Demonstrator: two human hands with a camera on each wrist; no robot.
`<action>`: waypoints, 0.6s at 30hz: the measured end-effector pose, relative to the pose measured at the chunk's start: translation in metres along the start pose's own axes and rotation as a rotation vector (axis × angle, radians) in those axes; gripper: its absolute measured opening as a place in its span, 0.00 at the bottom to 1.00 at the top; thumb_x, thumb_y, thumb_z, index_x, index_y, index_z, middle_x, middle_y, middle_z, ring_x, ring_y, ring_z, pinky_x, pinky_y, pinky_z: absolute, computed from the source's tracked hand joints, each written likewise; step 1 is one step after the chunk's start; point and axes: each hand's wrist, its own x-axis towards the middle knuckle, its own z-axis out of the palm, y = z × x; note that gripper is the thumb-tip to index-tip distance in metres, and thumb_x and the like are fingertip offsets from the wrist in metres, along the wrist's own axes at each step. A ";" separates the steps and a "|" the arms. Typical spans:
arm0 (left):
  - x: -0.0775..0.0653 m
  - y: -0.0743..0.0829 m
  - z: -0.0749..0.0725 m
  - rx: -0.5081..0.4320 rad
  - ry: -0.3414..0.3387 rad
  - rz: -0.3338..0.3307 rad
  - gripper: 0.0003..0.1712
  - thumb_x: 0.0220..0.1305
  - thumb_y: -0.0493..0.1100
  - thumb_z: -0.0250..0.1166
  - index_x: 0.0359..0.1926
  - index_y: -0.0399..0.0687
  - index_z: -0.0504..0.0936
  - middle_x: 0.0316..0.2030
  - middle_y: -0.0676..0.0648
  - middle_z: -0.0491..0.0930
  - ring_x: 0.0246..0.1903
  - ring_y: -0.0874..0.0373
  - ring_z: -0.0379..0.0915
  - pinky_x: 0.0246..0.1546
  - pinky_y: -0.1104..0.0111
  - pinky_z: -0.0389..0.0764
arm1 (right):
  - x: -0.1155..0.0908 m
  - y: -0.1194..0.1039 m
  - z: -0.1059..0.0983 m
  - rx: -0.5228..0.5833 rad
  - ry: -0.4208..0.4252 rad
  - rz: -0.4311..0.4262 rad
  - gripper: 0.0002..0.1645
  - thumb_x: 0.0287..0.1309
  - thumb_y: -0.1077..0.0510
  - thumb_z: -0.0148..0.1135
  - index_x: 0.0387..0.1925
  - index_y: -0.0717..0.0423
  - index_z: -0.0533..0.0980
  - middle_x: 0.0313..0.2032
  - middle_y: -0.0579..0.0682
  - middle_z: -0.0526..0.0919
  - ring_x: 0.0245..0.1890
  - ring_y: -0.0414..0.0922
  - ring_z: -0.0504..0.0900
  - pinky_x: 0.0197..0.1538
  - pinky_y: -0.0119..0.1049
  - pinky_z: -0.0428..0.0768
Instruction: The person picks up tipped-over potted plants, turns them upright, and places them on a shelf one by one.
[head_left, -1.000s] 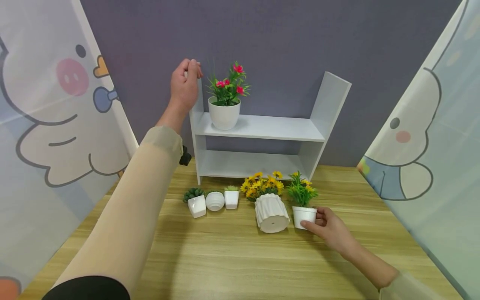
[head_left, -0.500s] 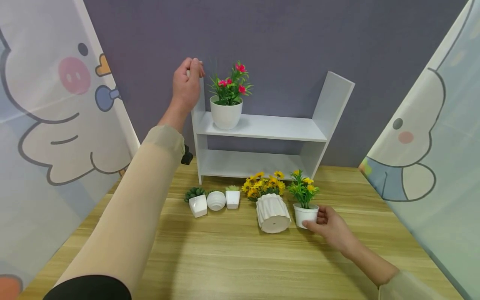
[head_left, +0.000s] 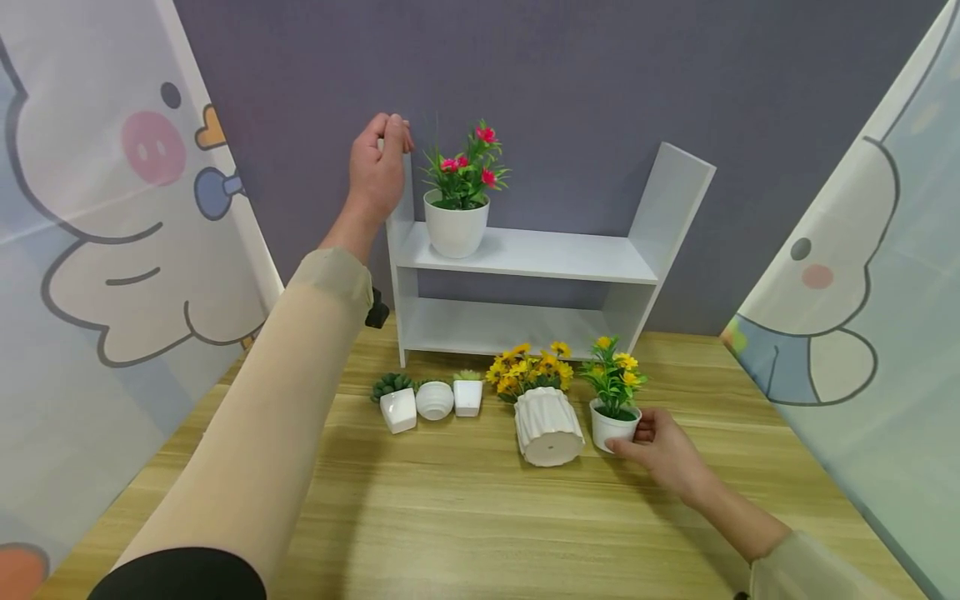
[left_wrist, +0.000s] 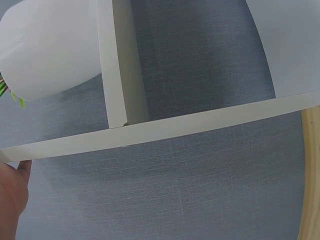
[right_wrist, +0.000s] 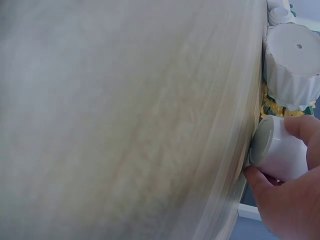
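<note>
My left hand (head_left: pixel 377 171) grips the top of the left side panel of a white two-tier shelf (head_left: pixel 525 254); its fingers curl over the edge. In the left wrist view, that hand (left_wrist: pixel 11 197) shows at the panel's edge. My right hand (head_left: pixel 670 457) holds a small white pot (head_left: pixel 611 429) of yellow flowers (head_left: pixel 617 373), thumb on one side and fingers on the other. The pot stands nearly upright, close to the table, its rim facing up. In the right wrist view, the same pot (right_wrist: pixel 282 152) sits between thumb and fingers.
A white pot of pink flowers (head_left: pixel 456 229) stands on the upper shelf board, left. On the wooden table (head_left: pixel 465 525), a ribbed white pot (head_left: pixel 547 429) of yellow flowers lies tipped, base toward me. Several small white succulent pots (head_left: pixel 435 402) lie left of it.
The pot in my right hand has tilted from leaning away to nearly upright, and its opening now shows. My left hand keeps its grip on the shelf. The whole view has shifted slightly.
</note>
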 end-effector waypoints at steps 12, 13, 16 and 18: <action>-0.001 0.000 -0.001 -0.017 -0.006 -0.012 0.21 0.89 0.51 0.49 0.31 0.58 0.72 0.53 0.41 0.79 0.69 0.58 0.73 0.72 0.73 0.69 | 0.012 0.000 0.000 -0.043 -0.003 -0.010 0.50 0.67 0.57 0.77 0.72 0.83 0.57 0.61 0.76 0.77 0.60 0.62 0.84 0.48 0.31 0.86; -0.001 0.000 -0.001 -0.019 -0.006 -0.009 0.21 0.89 0.51 0.49 0.31 0.59 0.72 0.53 0.41 0.79 0.69 0.57 0.73 0.72 0.73 0.69 | 0.012 0.000 0.000 -0.045 -0.004 -0.013 0.51 0.68 0.57 0.77 0.72 0.83 0.56 0.61 0.77 0.77 0.61 0.62 0.84 0.48 0.32 0.86; 0.000 0.000 -0.001 -0.023 -0.008 -0.003 0.21 0.89 0.51 0.49 0.31 0.59 0.72 0.54 0.39 0.79 0.69 0.57 0.74 0.71 0.73 0.69 | 0.014 0.000 0.002 -0.044 -0.006 -0.024 0.50 0.68 0.59 0.76 0.72 0.83 0.56 0.63 0.78 0.75 0.61 0.64 0.84 0.48 0.32 0.86; 0.000 0.000 -0.001 -0.022 -0.009 -0.004 0.21 0.89 0.51 0.49 0.31 0.59 0.72 0.56 0.38 0.79 0.69 0.56 0.73 0.71 0.73 0.69 | 0.014 0.000 0.003 -0.044 -0.004 -0.029 0.50 0.67 0.59 0.77 0.72 0.82 0.56 0.64 0.79 0.74 0.61 0.64 0.84 0.49 0.32 0.86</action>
